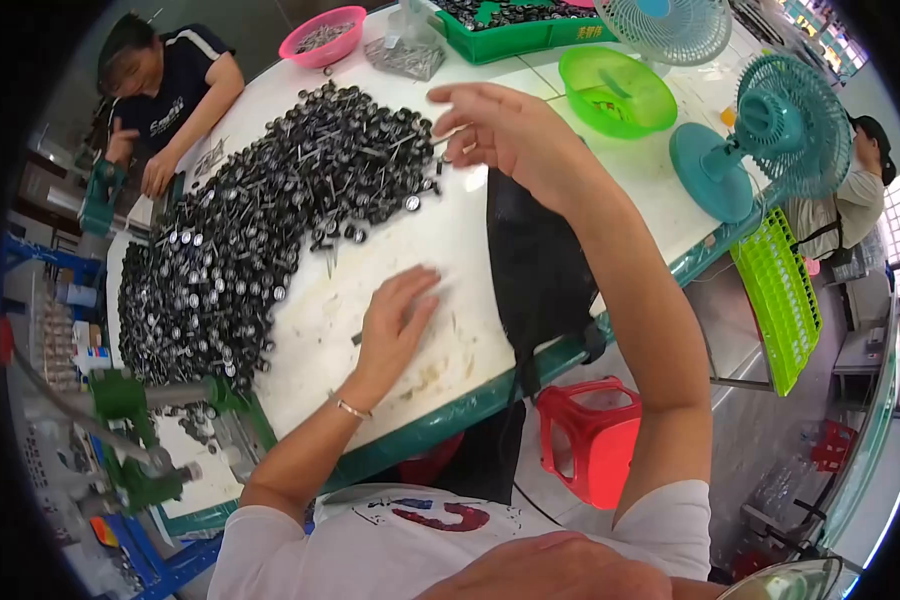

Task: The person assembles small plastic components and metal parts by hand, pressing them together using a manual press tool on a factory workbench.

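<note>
A large heap of small black round parts with thin metal pins (320, 160) spreads over the white table (450, 370), from its left end to its far middle. Low over the bare tabletop in front of the heap is my left hand (395, 318), its fingers stretched and slightly blurred, with nothing visible in it. A small dark piece shows beside its wrist. My right hand (505, 130) is raised at the heap's right edge, fingers loosely bent and apart, seemingly holding nothing. Beneath my right forearm lies a black bag or cloth (535, 260) with a strap hanging over the table edge.
Across the heap, a co-worker (170, 110) sits at a green hand press (105, 195). Another green press (135, 430) stands near left. A pink bowl (322, 35), green tray (520, 38), green basin (618, 92) and two fans (760, 130) line the far side. A red stool (595, 440) stands below.
</note>
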The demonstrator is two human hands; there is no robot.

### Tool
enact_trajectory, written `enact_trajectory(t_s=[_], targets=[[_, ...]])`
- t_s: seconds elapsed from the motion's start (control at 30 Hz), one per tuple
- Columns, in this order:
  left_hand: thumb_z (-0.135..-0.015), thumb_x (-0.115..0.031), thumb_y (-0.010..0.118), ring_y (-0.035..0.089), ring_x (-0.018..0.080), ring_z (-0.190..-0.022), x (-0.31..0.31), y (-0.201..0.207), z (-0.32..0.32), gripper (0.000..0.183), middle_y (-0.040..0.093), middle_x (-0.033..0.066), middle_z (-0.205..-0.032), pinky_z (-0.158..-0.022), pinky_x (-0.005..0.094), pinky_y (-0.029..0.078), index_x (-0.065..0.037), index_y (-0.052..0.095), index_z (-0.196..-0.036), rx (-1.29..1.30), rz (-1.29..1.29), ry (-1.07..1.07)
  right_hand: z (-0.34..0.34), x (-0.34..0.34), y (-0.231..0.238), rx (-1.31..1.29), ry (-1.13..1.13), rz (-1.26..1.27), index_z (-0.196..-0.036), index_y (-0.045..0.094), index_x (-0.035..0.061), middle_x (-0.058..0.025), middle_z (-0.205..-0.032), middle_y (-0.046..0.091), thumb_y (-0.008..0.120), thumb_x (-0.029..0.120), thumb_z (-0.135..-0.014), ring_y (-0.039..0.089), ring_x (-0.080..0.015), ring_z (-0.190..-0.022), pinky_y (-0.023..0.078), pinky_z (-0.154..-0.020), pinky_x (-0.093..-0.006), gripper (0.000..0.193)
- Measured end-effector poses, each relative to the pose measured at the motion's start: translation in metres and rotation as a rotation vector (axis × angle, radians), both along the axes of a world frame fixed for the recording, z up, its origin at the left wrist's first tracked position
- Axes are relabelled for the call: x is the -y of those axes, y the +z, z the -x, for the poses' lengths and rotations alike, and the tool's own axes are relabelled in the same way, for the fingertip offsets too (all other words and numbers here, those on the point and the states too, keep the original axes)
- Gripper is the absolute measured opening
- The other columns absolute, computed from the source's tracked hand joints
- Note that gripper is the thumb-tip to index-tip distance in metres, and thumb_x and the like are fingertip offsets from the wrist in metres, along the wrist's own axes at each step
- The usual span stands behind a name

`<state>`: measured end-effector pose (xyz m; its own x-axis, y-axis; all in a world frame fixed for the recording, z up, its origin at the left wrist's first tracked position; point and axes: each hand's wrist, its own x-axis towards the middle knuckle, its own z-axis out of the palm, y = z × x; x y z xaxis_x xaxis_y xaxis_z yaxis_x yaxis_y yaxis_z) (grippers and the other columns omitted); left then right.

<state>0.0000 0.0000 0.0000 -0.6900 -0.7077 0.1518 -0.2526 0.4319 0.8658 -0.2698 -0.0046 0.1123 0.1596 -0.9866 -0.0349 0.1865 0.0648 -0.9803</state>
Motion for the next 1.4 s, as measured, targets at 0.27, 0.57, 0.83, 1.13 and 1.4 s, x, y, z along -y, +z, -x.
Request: enact_trajectory(t_s=[0.27, 0.57, 0.83, 1.13, 1.4], targets=[[-0.082, -0.004, 0.068, 0.058, 0.0294, -0.113, 0.006, 0.009, 0.022, 0.02, 0.064, 0.0113, -0.113, -0.095, 0.0372, 0.046, -0.004, 0.069, -0.102, 0.019, 0.18, 0.022, 0.129, 0.143, -0.049, 0.421, -0.742, -0.166, -0.146, 0.021, -0.0024, -0.0287, -0.147, 0.025, 0.072, 0.037, -0.085, 0.042, -0.0379, -0.127, 0.044, -0.101, -0.0425, 0.089], [-0.079, -0.005, 0.07, 0.058, 0.0291, -0.109, 0.007, 0.022, 0.024, 0.021, 0.063, 0.0092, -0.11, -0.093, 0.0386, 0.046, -0.005, 0.068, -0.1, 0.06, 0.285, 0.062, 0.195, 0.248, -0.102, 0.188, -1.373, -0.137, -0.136, 0.039, -0.0065, -0.0189, -0.133, 0.053, 0.085, 0.04, -0.069, 0.052, -0.0328, -0.12, 0.041, -0.103, -0.0398, 0.094], [-0.078, -0.005, 0.069, 0.059, 0.0285, -0.106, 0.009, 0.027, 0.03, 0.021, 0.063, 0.0088, -0.106, -0.089, 0.0387, 0.046, -0.007, 0.068, -0.098, 0.092, 0.267, 0.018, 0.227, 0.258, -0.098, -0.323, -1.521, -0.305, -0.128, 0.04, -0.0091, -0.0288, -0.127, 0.048, 0.081, 0.02, -0.063, 0.05, -0.0437, -0.116, 0.04, -0.104, -0.0441, 0.082], [-0.075, 0.0, 0.068, 0.06, 0.0281, -0.1, 0.025, 0.034, 0.038, 0.023, 0.064, 0.0084, -0.102, -0.085, 0.0375, 0.048, -0.007, 0.069, -0.097, 0.111, 0.235, -0.012, 0.205, 0.254, -0.04, -0.843, -1.713, -0.015, -0.137, 0.034, -0.0057, -0.026, -0.14, 0.034, 0.067, 0.006, -0.068, 0.04, -0.0436, -0.126, 0.034, -0.107, -0.0478, 0.077], [-0.072, 0.003, 0.065, 0.061, 0.0246, -0.091, 0.058, 0.027, 0.07, 0.025, 0.065, 0.0052, -0.097, -0.078, 0.0349, 0.047, -0.007, 0.069, -0.095, 0.08, 0.194, -0.148, 0.329, 0.313, -0.044, -0.59, -1.652, -0.209, -0.135, 0.032, -0.0078, -0.0322, -0.137, 0.032, 0.072, 0.025, -0.071, 0.036, -0.0467, -0.126, 0.032, -0.107, -0.0502, 0.082]])
